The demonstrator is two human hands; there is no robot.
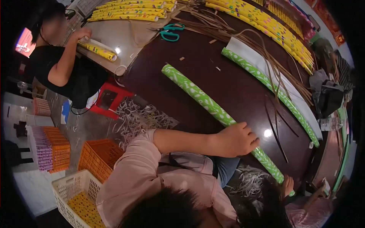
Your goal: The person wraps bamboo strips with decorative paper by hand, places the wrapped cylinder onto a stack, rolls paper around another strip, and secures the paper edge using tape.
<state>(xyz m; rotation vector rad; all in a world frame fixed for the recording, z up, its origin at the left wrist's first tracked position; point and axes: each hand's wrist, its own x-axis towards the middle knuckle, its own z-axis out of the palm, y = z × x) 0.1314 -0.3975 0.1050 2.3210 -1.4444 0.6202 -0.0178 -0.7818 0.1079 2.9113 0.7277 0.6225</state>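
A green roll of wrapping paper [201, 97] with a white pattern lies slantwise over the dark table. My left hand [237, 140] is closed over it, past the middle of its length. Near the roll's lower right end, my right hand [289, 185] has its fingers curled round it; dark hair partly hides that arm. Farther right rests a second green roll [279, 95], partly unrolled, its white underside [258, 60] showing. Thin brown strips [283, 79] lie across that white sheet.
Teal-handled scissors [170, 32] and yellow rolls [262, 24] lie on the table's far side. At left, a co-worker's hand [81, 34] touches a yellow roll [98, 50]. Crates [100, 157], a red stool [110, 98] and paper shreds [140, 116] are below. Another person sits lower right.
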